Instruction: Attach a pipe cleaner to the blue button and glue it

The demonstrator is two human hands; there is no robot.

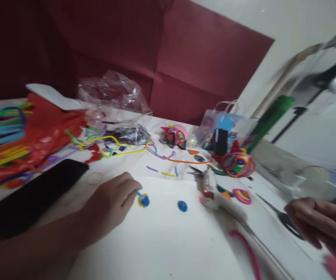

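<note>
The right hand [325,225] is blurred and cut off at the edge.

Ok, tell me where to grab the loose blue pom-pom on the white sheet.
Pinch the blue pom-pom across its round sides, coming straight down from above. It lies alone on the flat white sheet, clear of the left hand and the glue gun, I judge.

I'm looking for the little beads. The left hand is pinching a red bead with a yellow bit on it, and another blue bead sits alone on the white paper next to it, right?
Not quite. In the head view the bead at the left hand fingertips is blue, not red. The rest holds: it has a yellow bit on it, and another blue bead sits alone on the white paper next to it.
</note>
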